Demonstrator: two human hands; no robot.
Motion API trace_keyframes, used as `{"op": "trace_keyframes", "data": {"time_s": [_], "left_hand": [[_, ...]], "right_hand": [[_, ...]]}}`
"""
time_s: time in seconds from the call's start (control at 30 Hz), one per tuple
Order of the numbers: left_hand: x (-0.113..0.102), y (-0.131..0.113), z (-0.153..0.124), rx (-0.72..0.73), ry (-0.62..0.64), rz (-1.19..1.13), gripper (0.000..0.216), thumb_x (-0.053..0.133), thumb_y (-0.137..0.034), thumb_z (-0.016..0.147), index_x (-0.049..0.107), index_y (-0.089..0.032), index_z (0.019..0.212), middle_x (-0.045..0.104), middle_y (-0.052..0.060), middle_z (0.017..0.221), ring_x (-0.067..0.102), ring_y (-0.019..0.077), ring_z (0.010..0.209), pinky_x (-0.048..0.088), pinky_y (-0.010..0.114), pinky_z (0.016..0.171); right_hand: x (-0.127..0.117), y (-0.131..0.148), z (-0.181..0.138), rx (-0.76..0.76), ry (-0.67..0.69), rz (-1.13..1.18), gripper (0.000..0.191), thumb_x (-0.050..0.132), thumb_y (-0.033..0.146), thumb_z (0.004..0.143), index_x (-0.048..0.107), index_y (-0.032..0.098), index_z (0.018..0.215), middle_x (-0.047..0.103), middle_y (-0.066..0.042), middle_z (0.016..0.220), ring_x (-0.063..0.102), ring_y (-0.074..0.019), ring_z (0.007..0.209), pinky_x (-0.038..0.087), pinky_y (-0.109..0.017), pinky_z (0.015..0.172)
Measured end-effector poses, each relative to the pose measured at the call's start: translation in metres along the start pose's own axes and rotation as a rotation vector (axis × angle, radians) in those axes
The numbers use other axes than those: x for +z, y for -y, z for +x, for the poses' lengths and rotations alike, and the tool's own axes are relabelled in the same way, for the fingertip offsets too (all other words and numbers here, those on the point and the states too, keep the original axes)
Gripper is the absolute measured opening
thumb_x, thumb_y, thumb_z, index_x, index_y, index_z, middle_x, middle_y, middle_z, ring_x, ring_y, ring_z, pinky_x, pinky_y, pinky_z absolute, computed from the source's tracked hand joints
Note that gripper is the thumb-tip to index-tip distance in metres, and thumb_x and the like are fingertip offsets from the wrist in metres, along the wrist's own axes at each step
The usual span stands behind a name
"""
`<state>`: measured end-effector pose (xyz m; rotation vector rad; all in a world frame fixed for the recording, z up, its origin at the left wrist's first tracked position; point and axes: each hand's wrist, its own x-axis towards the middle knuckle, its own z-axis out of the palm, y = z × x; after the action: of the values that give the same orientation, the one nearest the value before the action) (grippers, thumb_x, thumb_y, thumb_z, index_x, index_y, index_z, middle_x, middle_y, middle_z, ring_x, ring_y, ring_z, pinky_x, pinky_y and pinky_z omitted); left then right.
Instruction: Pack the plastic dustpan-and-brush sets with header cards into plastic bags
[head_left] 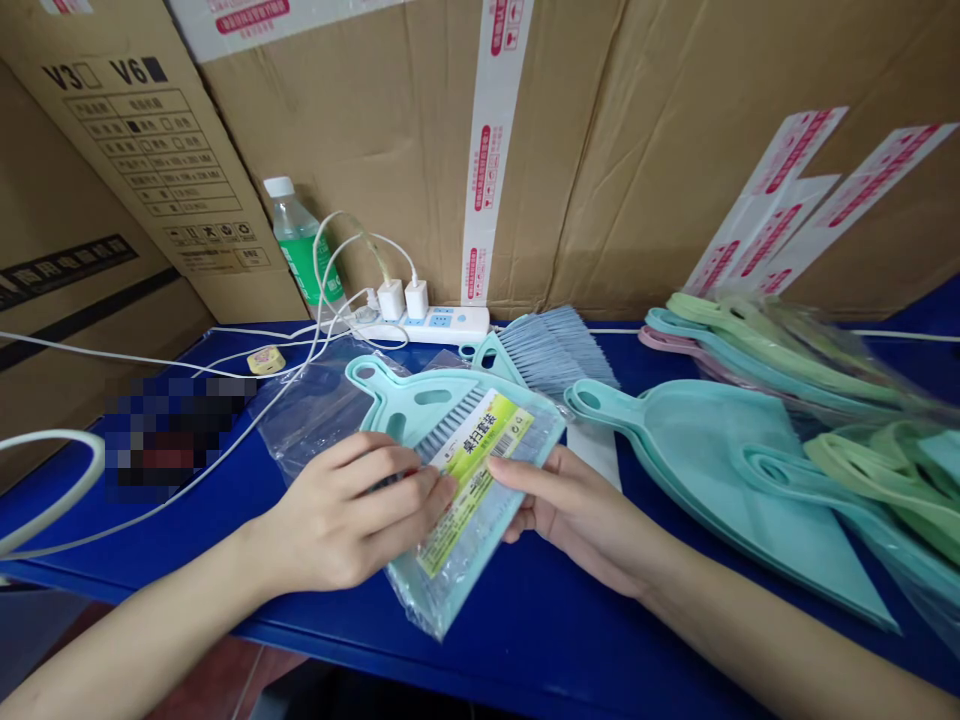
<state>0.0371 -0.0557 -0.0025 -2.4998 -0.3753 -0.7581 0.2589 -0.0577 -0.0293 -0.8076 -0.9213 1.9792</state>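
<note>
A teal dustpan-and-brush set in a clear plastic bag lies tilted just above the blue table. A yellow-green paper label sits on its front. My left hand grips the set's left side, fingers curled over the bag and touching the label. My right hand holds the right side from beneath, thumb pressed on the label's edge.
A loose teal brush and teal dustpan lie right of the set. Bagged green, teal and pink sets pile at far right. A power strip with chargers, cables and a water bottle stand before cardboard boxes.
</note>
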Motion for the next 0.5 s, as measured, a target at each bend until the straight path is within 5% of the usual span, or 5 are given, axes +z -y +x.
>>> {"op": "trace_keyframes", "data": {"time_s": [0.5], "left_hand": [[0.0022, 0.0015, -0.0016, 0.057, -0.003, 0.094, 0.019, 0.053, -0.008, 0.097, 0.070, -0.015, 0.095, 0.073, -0.001, 0.085, 0.064, 0.0144, 0.083, 0.052, 0.031, 0.071]], "right_hand": [[0.0008, -0.0019, 0.0017, 0.002, -0.018, -0.004, 0.036, 0.086, 0.044, 0.067, 0.069, 0.020, 0.088, 0.072, 0.001, 0.076, 0.063, -0.0086, 0.061, 0.052, -0.017, 0.053]]}}
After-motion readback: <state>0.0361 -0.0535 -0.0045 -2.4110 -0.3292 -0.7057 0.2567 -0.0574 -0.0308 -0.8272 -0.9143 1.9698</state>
